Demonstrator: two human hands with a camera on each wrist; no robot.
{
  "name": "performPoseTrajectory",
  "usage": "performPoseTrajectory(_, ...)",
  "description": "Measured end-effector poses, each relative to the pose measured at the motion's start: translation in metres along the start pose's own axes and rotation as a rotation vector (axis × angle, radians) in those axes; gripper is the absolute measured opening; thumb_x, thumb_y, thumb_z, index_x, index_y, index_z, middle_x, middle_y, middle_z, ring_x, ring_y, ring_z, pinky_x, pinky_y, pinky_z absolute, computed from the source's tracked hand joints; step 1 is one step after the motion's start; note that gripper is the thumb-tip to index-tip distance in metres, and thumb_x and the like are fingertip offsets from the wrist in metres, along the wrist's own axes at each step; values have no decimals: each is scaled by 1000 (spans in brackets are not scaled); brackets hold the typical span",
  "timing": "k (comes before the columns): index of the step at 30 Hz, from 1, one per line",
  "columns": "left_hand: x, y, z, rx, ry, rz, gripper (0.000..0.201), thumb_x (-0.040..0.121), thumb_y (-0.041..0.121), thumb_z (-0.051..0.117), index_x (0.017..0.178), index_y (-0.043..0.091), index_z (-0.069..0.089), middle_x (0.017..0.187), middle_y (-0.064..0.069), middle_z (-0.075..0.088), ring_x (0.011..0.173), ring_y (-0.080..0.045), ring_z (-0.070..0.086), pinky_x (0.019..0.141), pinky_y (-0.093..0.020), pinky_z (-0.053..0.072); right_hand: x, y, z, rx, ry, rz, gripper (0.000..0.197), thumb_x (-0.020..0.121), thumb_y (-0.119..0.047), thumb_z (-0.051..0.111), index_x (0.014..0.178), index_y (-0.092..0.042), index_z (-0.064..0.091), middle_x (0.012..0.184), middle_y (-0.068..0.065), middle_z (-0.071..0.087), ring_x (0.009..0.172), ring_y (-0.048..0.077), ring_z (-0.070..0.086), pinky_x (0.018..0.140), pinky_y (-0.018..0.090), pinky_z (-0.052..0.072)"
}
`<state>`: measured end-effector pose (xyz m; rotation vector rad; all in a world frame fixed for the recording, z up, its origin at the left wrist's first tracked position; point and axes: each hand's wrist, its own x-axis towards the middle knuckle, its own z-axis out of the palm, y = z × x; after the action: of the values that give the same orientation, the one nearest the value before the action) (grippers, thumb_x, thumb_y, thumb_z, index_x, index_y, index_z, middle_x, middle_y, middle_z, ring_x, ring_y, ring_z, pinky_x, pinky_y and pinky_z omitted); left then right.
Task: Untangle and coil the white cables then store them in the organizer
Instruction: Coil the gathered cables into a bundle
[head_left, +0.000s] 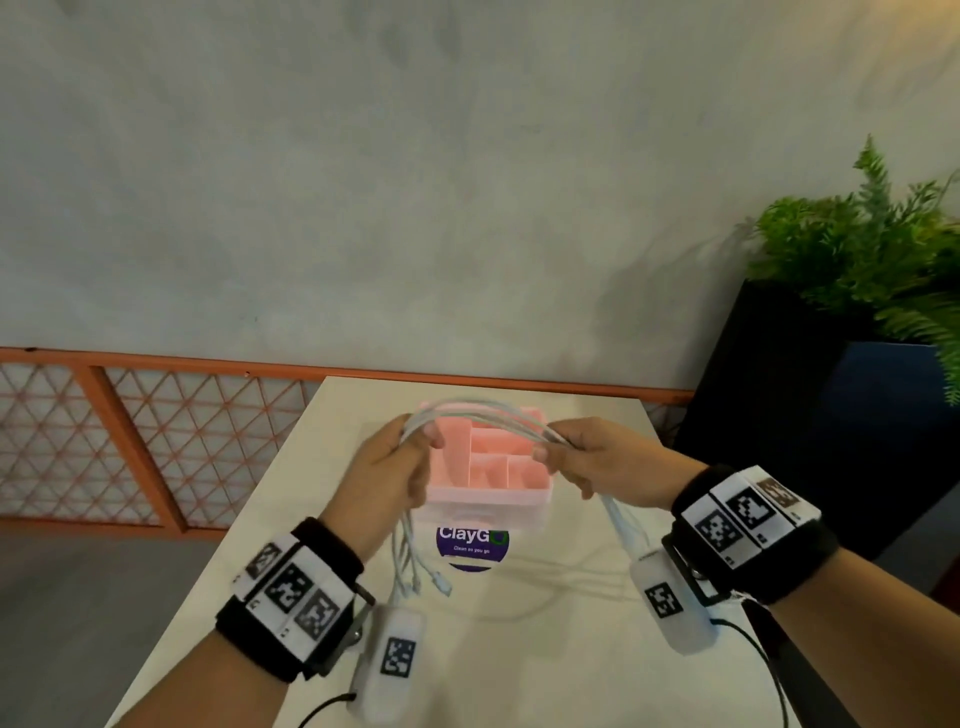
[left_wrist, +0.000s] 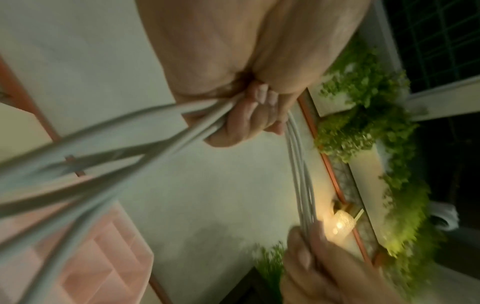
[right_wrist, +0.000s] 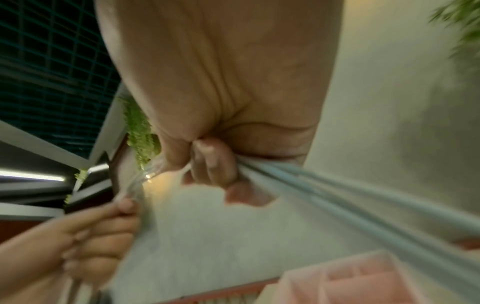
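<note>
White round plastic cables (head_left: 483, 415) arch above the pink compartmented plastic organizer (head_left: 485, 467) near the surface's far edge, gripped in the left hand (head_left: 389, 467) and right hand (head_left: 592, 462). Dangling connector ends could likely snag or retangle during coiling.

— Where does the head view look from?
— High and near, facing forward and down over the desk (head_left: 545, 649) to the far wall.
— And the wrist views?
— Each sits very near its own palm, looking along it at the curled fingers (left_wrist: 241, 123); the right does likewise (right_wrist: 215, 164).
— What do they share?
— All three see the white cables (head_left: 483, 415) and pink organizer (head_left: 488, 488); each wrist view also catches the opposite hand.
</note>
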<state>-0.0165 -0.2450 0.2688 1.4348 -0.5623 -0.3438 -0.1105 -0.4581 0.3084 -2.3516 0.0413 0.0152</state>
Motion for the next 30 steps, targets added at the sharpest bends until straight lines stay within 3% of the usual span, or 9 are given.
performPoseTrajectory(4, 6, 6, -11, -42, 32, -26, 22, 94, 21, 51, 74, 13, 48, 49, 9, 27, 45, -10, 21, 42, -19, 21, -4, 9, -6, 347, 188, 6, 32, 94, -37, 43, 69, -17, 49, 54, -11, 33, 52, 11, 28, 48, 20, 31)
performPoseTrajectory(7, 3, 12, 6, -109, -16, -16, 31, 81, 37, 60, 71, 18, 38, 51, 10, 26, 46, -10, 20, 43, -20, 21, 2, -12, -1, 490, 262, -36, 34, 97, -37, 38, 70, -19, 46, 57, -8, 31, 51, 9, 24, 44, 19, 25)
performPoseTrajectory(11, 5, 23, 29, -242, -41, 0, 42, 71, 47, 70, 73, 20, 38, 49, 11, 29, 44, -9, 24, 44, -22, 21, 14, -31, 29, 303, 155, -49, 27, 100, -29, 31, 78, -22, 46, 63, -8, 39, 51, 5, 35, 49, 19, 32)
performPoseTrajectory(14, 11, 26, 35, -256, 34, -16, 50, 64, 40, 78, 87, 14, 42, 53, 5, 36, 45, -11, 35, 42, -22, 30, 16, -31, 54, 54, 81, -138, 25, 99, -25, 31, 83, -20, 50, 76, 0, 54, 68, 16, 51, 69, 35, 46)
performPoseTrajectory(16, 14, 24, 33, -174, 91, -44, 56, 61, 32, 85, 93, 11, 44, 63, -4, 41, 47, -14, 44, 41, -25, 37, 15, -29, 65, -156, 77, -194, 26, 100, -24, 31, 91, -14, 53, 82, 9, 64, 72, 25, 59, 74, 44, 51)
performPoseTrajectory(19, 14, 17, 31, -89, 116, -51, 34, 71, 20, 79, 85, 9, 50, 66, -3, 45, 54, -16, 48, 41, -25, 39, 13, -29, 74, -307, 79, -258, 34, 100, -31, 28, 97, -8, 52, 82, 15, 66, 68, 30, 61, 70, 47, 51)
performPoseTrajectory(23, 12, 21, 27, -143, 139, -32, 7, 84, 14, 66, 79, 14, 61, 52, 13, 54, 50, -7, 51, 47, -20, 40, 17, -26, 78, -220, 70, -232, 36, 99, -40, 27, 94, -10, 48, 79, 16, 64, 67, 32, 58, 69, 51, 48)
performPoseTrajectory(26, 13, 27, 21, -171, 130, -13, 11, 84, 17, 66, 79, 13, 56, 56, 6, 47, 48, -7, 44, 44, -18, 36, 14, -24, 80, -71, 59, -230, 40, 96, -48, 30, 94, -10, 42, 70, 12, 58, 59, 28, 51, 64, 52, 46)
performPoseTrajectory(30, 12, 30, 21, -173, 117, 22, 23, 78, 9, 72, 77, 16, 50, 58, 7, 47, 49, -6, 48, 46, -19, 38, 8, -23, 88, 76, 33, -231, 35, 94, -43, 44, 106, -11, 36, 61, 3, 47, 53, 15, 42, 54, 39, 40)
